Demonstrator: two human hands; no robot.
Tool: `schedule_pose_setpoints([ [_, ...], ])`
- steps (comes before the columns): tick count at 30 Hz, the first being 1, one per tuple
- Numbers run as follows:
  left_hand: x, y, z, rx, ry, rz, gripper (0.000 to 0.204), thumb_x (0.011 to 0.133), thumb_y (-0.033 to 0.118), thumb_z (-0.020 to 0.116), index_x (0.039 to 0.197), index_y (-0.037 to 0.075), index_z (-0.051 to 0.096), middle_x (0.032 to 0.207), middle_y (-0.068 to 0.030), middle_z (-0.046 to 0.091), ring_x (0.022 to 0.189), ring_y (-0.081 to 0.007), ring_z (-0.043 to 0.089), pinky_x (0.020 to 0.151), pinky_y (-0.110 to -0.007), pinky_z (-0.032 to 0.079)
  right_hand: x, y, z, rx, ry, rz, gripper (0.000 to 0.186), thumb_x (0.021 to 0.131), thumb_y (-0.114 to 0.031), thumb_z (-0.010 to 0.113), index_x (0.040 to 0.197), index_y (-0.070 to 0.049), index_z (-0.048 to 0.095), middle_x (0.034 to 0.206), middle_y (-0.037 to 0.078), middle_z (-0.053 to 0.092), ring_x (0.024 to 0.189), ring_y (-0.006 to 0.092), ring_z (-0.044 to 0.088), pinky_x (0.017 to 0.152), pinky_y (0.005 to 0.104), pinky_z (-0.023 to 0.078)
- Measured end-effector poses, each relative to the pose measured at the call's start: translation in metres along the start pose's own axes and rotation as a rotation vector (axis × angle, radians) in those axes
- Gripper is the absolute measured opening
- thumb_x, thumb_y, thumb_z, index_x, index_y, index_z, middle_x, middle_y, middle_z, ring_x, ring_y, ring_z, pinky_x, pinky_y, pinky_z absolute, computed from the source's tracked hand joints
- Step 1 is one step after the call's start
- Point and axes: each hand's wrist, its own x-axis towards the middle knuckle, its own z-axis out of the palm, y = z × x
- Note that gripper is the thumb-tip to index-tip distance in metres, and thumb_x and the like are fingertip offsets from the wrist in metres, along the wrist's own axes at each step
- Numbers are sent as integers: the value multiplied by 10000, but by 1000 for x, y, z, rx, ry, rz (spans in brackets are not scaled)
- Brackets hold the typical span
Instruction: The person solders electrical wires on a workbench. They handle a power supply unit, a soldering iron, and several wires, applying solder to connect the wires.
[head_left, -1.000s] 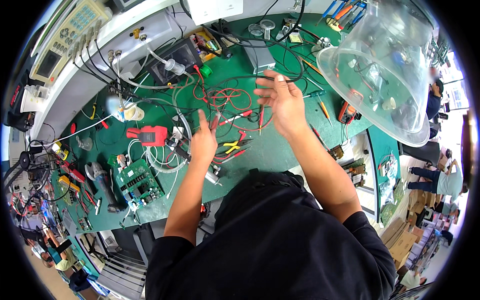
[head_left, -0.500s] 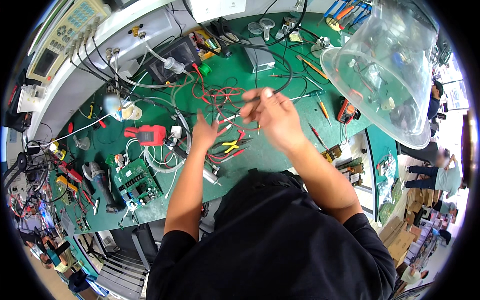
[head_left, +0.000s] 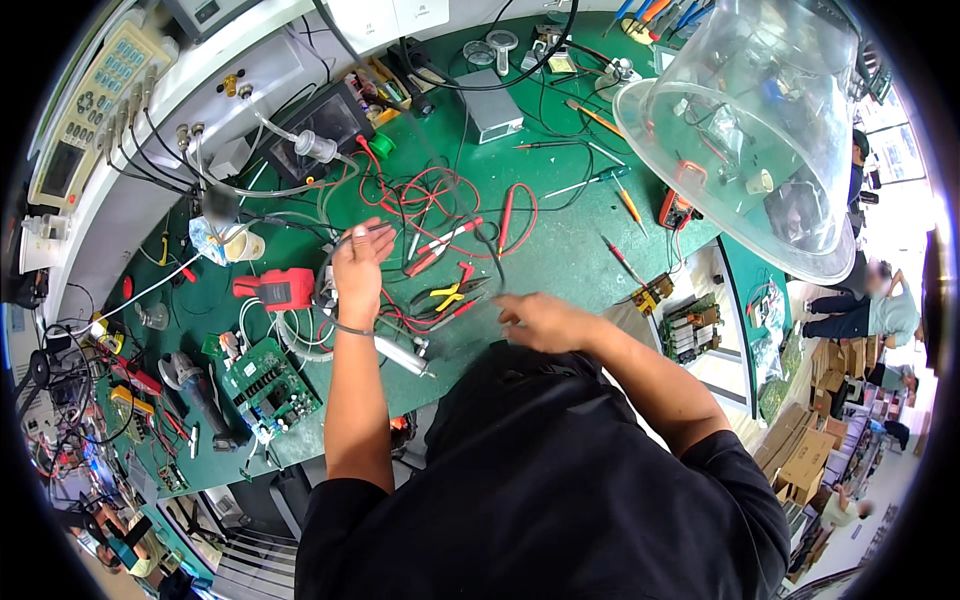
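A black cable [head_left: 480,228] hangs down from the upper left across the bench. Its lower part meets the fingertips of my right hand [head_left: 545,322], which are closed on it near the bench's front edge. My left hand [head_left: 358,268] has its fingers stretched upward, with the cable held across them. From there a loop of the same cable drops round the left wrist. Beside the left hand lies a red clamp-shaped tool [head_left: 284,289]. Yellow-and-black pliers [head_left: 445,293] and red test leads [head_left: 435,258] rest between the hands.
A large clear plastic cone [head_left: 740,170] stands at the right, near a red multimeter [head_left: 681,200]. A green circuit board [head_left: 268,385] and an angle grinder [head_left: 200,395] lie at the left. A grey box [head_left: 490,108] sits at the back. Other people are farther off.
My right hand has swept down and toward me with the cable. My left hand has shifted left, its palm turned up, and a cable loop now hangs round its wrist. The view moved slightly.
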Motion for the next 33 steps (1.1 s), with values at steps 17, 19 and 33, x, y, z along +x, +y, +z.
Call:
schedule_pose_setpoints([
  [17, -78, 37, -42, 182, 148, 273, 350, 1030, 237, 357, 1132, -63, 506, 1135, -175, 601, 1024, -292, 638, 888, -370, 514, 81, 16, 26, 23, 360, 188, 311, 840, -191, 565, 1056, 32, 584, 873, 226, 643, 852, 414, 616, 761, 451, 486],
  [19, -77, 33, -55, 185, 119, 287, 309, 1027, 205, 363, 1160, -40, 494, 1175, -177, 589, 1033, -290, 634, 905, -376, 500, 105, 15, 19, 5, 457, 207, 321, 837, -197, 579, 1058, 35, 579, 901, 236, 637, 867, 419, 613, 775, 448, 490],
  [33, -57, 23, -114, 74, 184, 219, 281, 995, 149, 436, 1157, -55, 540, 1162, -203, 607, 1006, -270, 644, 885, -354, 515, 401, 42, -127, -775, 768, 458, 475, 859, -245, 544, 1242, 18, 444, 1170, 191, 544, 1140, 350, 495, 932, 429, 447],
])
